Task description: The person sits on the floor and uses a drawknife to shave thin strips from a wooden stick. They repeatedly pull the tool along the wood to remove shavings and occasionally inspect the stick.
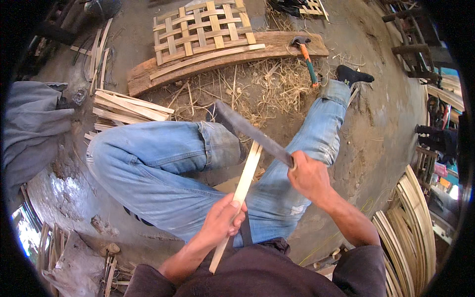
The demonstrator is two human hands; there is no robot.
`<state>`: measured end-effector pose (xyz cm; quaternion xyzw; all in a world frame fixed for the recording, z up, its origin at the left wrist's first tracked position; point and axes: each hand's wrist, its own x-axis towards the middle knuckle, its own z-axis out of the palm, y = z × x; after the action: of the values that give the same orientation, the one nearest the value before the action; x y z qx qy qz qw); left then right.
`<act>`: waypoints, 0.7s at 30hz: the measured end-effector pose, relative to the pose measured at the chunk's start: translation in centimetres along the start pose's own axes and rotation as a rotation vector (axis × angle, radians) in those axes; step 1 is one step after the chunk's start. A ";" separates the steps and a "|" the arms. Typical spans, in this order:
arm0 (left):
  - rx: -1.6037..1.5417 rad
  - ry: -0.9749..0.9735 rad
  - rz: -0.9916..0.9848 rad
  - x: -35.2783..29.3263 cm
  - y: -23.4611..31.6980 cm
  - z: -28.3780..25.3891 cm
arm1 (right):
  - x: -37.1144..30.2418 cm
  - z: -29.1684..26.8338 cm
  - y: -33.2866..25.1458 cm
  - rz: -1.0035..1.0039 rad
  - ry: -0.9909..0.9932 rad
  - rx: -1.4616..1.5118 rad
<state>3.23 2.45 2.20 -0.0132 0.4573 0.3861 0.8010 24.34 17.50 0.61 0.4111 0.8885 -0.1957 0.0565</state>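
Observation:
My left hand [223, 220] is closed around a pale, flat wooden strip [245, 179]. One end of the strip sticks out below the hand, close to my shirt, and the other slants up and away between my legs. In my right hand [309, 179] is the handle of a long machete [257, 134], its dark blade reaching up and to the left. The blade crosses at the strip's far end; whether the two touch I cannot tell. My jeans-clad legs [158, 153] are spread on either side, the left knee bent.
Beyond my legs, a woven lattice of strips [205, 27] rests on a thick wooden plank [292, 42] with a hammer [308, 62] beside it. Shavings [277, 94] cover the floor there. Cut strips [131, 106] lie piled left; long curved strips [408, 237] stand at the right.

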 end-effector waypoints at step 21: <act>0.638 -0.026 0.413 3.7 1.0 -1.6 | 6.8 1.1 -3.1 0.590 0.291 1.221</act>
<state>2.52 4.80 -1.19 0.3341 0.5375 0.3778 0.6758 17.50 20.07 -1.30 0.6159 0.4689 -0.5799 -0.2538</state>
